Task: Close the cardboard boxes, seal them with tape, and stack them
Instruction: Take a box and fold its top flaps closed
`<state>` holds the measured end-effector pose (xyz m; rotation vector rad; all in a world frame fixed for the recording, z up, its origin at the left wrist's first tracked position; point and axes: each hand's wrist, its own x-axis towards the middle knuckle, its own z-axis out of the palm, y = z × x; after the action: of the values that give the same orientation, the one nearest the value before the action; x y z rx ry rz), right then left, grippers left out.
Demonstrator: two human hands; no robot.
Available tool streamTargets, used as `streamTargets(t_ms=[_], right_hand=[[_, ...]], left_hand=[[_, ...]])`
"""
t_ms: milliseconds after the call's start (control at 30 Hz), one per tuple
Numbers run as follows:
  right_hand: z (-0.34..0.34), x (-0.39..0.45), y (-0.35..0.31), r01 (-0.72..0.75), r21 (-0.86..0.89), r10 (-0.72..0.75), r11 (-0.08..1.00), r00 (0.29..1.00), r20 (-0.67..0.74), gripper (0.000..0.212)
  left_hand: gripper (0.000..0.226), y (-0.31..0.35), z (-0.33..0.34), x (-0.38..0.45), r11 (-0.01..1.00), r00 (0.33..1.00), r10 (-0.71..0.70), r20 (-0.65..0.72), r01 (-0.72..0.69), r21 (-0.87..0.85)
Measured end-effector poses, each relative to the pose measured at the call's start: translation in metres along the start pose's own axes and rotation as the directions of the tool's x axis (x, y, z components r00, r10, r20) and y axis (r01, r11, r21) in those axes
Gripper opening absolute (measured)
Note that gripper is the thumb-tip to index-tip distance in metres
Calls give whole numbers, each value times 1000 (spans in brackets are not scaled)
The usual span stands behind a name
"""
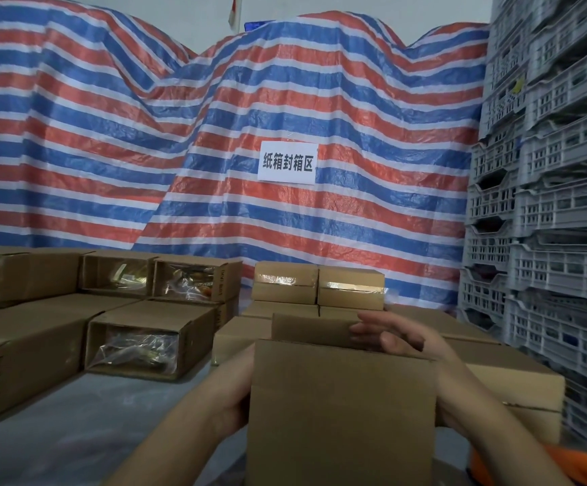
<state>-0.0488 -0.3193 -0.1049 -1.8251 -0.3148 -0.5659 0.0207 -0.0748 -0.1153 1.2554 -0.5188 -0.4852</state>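
Note:
A brown cardboard box (341, 408) stands upright close in front of me, its top open and its far flap raised. My left hand (230, 398) holds the box's left side, mostly hidden behind it. My right hand (390, 336) reaches over the top right corner, with its fingers laid on the far flap. Two taped boxes (316, 285) sit stacked side by side straight ahead on a layer of other closed boxes.
Several boxes lying open-ended with bagged goods inside (148, 340) are at the left on a grey floor. More closed boxes (516, 377) sit at the right. Grey plastic crates (548, 205) are stacked high at the right. A striped tarpaulin (215, 135) with a paper sign hangs behind.

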Motion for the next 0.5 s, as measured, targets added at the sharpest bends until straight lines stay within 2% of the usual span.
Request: streamTargets(t_ms=[67, 167, 233, 300, 367, 433, 500], right_hand=[[0, -3, 1, 9, 65, -4, 998, 996, -84, 38], [-6, -4, 6, 63, 262, 31, 963, 940, -339, 31], [-12, -5, 6, 21, 332, 126, 943, 902, -413, 30], [-13, -9, 5, -206, 332, 312, 921, 898, -309, 36], [-6, -14, 0, -442, 281, 494, 852, 857, -149, 38], [2, -15, -2, -523, 256, 560, 813, 822, -100, 28], [6, -15, -1, -533, 253, 573, 808, 810, -123, 18]], left_hand=[[20, -1, 0, -2, 1000, 1000, -1, -8, 1, -4], [22, -1, 2, -6, 1000, 1000, -2, -22, 2, -17], [36, -1, 3, -6, 1000, 998, 7, -64, -8, -5], [51, -1, 5, -3, 1000, 991, 30, -131, -29, 5], [47, -2, 7, -1, 998, 979, 60, -195, -56, 23], [32, -2, 9, -1, 994, 967, 99, -235, -86, 65], [20, -3, 7, 1, 986, 965, 136, -226, -109, 127]])
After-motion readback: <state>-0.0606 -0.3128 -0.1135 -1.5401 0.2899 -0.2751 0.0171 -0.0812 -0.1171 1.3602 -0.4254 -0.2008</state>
